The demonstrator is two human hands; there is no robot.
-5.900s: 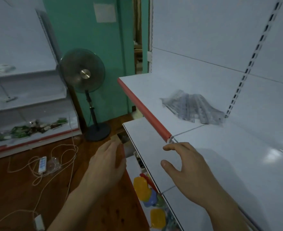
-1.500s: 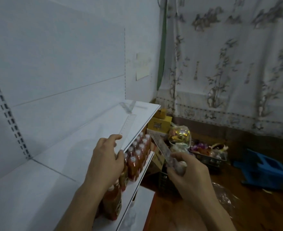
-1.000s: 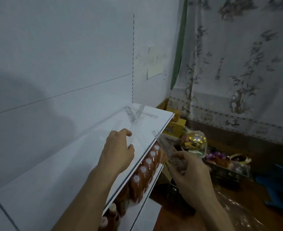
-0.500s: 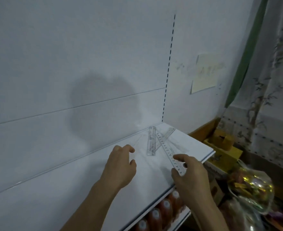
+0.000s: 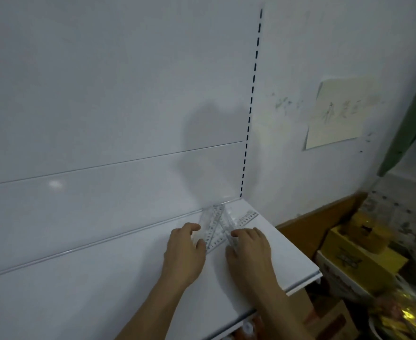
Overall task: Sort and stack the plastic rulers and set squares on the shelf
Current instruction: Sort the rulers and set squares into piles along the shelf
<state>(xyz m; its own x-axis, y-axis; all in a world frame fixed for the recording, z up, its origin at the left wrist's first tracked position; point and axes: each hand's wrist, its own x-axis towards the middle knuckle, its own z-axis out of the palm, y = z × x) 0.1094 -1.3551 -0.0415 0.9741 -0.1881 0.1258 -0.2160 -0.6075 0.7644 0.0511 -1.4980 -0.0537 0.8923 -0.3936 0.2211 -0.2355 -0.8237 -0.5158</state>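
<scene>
Head: both hands (image 5: 184, 251) on rulers (image 5: 216, 224)

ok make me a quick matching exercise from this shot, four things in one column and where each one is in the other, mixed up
Things:
1. clear rulers
2. paper note
3. yellow box
4. left hand

Places:
A. stuck on the wall, right of the slotted upright
B. on the white shelf, left of the right hand
C. crossed in a loose pile at the shelf's far right corner
D. low down, beyond the shelf's right end

Pairs: 1-C, 2-A, 3-D, 4-B
</scene>
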